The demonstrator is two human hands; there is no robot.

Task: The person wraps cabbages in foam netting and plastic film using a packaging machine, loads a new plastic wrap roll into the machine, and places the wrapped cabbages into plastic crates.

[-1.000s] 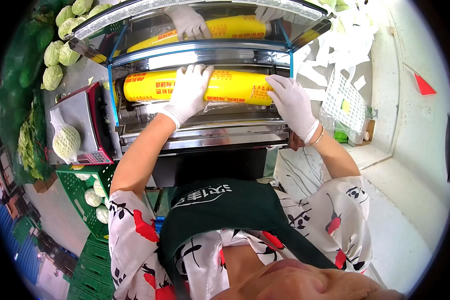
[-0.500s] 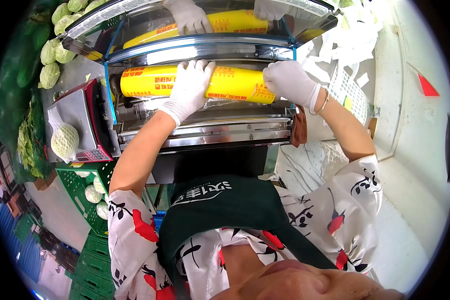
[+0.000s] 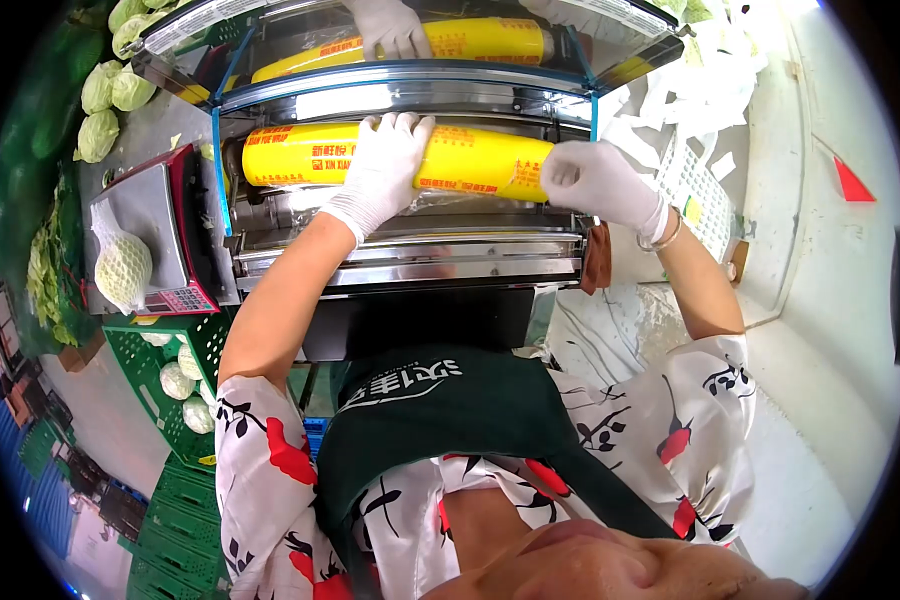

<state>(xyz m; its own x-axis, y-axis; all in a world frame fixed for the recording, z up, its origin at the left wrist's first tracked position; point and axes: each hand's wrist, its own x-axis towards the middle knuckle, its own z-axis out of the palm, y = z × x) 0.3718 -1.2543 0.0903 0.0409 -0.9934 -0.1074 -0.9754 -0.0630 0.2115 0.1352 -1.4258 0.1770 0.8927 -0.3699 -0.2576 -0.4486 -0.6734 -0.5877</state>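
Observation:
A yellow roll of cling film (image 3: 290, 158) with red print lies across the metal wrapping machine (image 3: 410, 258). Its left end sits by a dark holder. My left hand (image 3: 388, 165), in a white glove, is wrapped over the roll near its middle, fingers on the far side. At the roll's right end is my gloved right hand (image 3: 602, 182), its fingers curled closed into a ring. What those fingers hold, if anything, is hidden. Loose clear film shows below the roll. A shiny panel (image 3: 470, 45) behind reflects the roll and my left hand.
To the left stands a scale (image 3: 155, 240) carrying a fruit in a white foam net (image 3: 123, 268). Cabbages (image 3: 98, 135) lie behind it, and a green crate (image 3: 150, 385) of wrapped produce sits below. White bags (image 3: 710, 75) and a white basket (image 3: 698, 180) are at right.
My right hand has shifted a little right and down along the roll's end, and its curled fingers have turned. The left hand keeps its hold on the roll.

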